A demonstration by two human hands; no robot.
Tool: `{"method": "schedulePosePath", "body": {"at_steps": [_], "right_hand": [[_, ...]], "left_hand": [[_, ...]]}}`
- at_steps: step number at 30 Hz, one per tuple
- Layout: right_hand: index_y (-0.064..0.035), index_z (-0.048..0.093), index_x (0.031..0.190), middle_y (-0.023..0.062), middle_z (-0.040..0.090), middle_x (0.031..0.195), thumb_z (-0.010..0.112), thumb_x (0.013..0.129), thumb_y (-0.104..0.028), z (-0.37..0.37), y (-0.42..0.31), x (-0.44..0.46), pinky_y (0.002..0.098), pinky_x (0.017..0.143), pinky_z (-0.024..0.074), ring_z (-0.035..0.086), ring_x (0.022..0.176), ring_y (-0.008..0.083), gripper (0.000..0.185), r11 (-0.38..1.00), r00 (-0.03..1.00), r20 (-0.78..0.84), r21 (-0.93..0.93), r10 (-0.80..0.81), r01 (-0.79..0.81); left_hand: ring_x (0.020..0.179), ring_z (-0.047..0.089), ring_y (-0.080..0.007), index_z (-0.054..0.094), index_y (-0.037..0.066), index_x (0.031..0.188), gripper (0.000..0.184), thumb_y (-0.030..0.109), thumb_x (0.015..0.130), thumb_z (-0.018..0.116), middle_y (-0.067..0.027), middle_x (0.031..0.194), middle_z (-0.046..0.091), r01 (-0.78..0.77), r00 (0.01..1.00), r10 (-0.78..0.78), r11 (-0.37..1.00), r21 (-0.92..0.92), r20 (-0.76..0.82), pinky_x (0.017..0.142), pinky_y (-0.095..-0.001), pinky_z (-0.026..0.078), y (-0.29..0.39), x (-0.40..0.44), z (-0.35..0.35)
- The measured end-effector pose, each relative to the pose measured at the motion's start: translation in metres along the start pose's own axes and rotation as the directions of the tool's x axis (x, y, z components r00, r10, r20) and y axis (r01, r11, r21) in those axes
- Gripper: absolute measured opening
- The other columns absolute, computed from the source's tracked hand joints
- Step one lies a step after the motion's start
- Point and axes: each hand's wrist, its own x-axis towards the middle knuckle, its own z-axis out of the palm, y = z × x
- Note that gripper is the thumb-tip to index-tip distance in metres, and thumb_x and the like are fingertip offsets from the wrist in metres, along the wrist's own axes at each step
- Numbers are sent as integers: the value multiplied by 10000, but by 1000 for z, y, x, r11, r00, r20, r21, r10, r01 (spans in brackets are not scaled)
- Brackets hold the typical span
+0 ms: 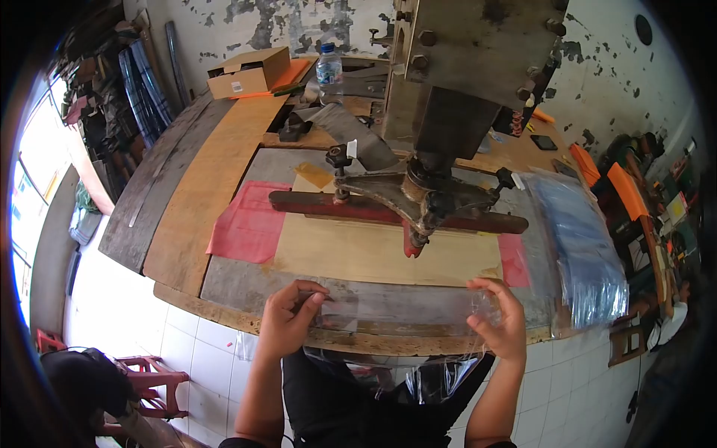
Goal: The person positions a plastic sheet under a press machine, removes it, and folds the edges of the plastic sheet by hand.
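A clear plastic sheet point(407, 313) stretches between my two hands over the front edge of the workbench. My left hand point(293, 313) pinches its left end between thumb and fingers. At its right end, my right hand point(499, 317) has the thumb and fingers curved around the plastic, with a gap between their tips. Beyond the sheet lies a cream board point(381, 257) on pink sheeting point(243, 224). Above the board is a dark red bar point(478, 222) under the metal press point(418, 190).
Stacked clear plastic sheets point(586, 254) lie at the bench's right side. A cardboard box point(250, 72) and a water bottle point(329, 73) stand at the back left. A red stool point(160, 381) is on the floor at the lower left.
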Motion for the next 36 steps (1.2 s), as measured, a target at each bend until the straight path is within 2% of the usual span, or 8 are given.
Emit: {"method": "schedulePosePath", "body": {"at_steps": [1, 4, 7, 12, 14, 22, 25, 36], "right_hand": [[-24, 680, 1286, 118, 693, 1234, 870, 825, -287, -2, -10, 4, 410, 1045, 452, 616, 1181, 270, 564, 935, 988, 62, -319, -144, 157], [-67, 702, 1267, 94, 701, 1218, 898, 778, -384, 7, -49, 17, 441, 1077, 420, 603, 1185, 304, 615, 708, 950, 225, -635, -214, 310], [-80, 713, 1245, 77, 710, 1182, 896, 749, -441, 15, -60, 26, 451, 1076, 412, 617, 1153, 286, 641, 700, 917, 387, -629, -93, 337], [-69, 752, 1008, 60, 754, 933, 869, 803, -411, 19, -59, 42, 394, 964, 478, 694, 938, 234, 416, 821, 877, 452, -555, 161, 135], [-42, 733, 892, 73, 754, 864, 870, 818, -381, 20, -55, 42, 363, 808, 526, 704, 821, 230, 374, 880, 878, 348, -450, 329, -152], [-6, 735, 914, 53, 746, 861, 836, 892, -237, 0, -38, 43, 298, 748, 527, 689, 821, 127, 254, 926, 852, 394, -289, 345, -241], [8, 725, 961, 44, 744, 894, 793, 915, -170, -11, -26, 38, 282, 771, 524, 680, 852, 121, 197, 946, 874, 372, -201, 312, -252], [21, 723, 1036, 85, 752, 901, 704, 963, -86, 1, 14, 6, 248, 725, 491, 679, 817, 113, 132, 947, 967, 46, 193, 251, -255]], "left_hand": [[633, 545, -35, 674, -33, 1082, 147, 105, 1035, 656, -40, 803, 714, -19, 1000, 19, 1000, 1, -3, 590, -231, 489, -4, 0, 0], [638, 527, -33, 670, -39, 1079, 139, 91, 1037, 648, -24, 774, 678, -16, 1000, 16, 1000, -2, 11, 596, -237, 496, 5, -1, 4], [649, 539, -34, 666, -44, 1084, 138, 83, 1041, 636, -40, 800, 695, -50, 998, 49, 999, 16, 45, 606, -239, 510, -5, -1, -1], [653, 572, -40, 663, -39, 1088, 145, 93, 1055, 611, -41, 818, 700, -62, 997, 62, 998, 2, 35, 598, -231, 517, 5, -2, 1], [652, 594, -43, 660, -33, 1092, 154, 104, 1066, 594, -36, 823, 698, -62, 997, 63, 998, -25, 35, 586, -225, 519, 9, -3, 2], [554, 451, -8, 677, -15, 1112, 177, 141, 1071, 607, 28, 730, 609, 44, 999, -44, 991, -127, -1, 520, -198, 363, 14, -1, -1], [629, 574, -18, 664, -28, 1159, 194, 133, 1078, 590, -72, 855, 750, 4, 1000, -4, 999, -36, -14, 535, -204, 451, -2, 1, -10], [604, 569, -27, 642, -21, 1140, 184, 137, 1089, 561, -89, 864, 760, -28, 997, 15, 985, -169, -78, 534, -208, 482, -3, 6, -2]]}}
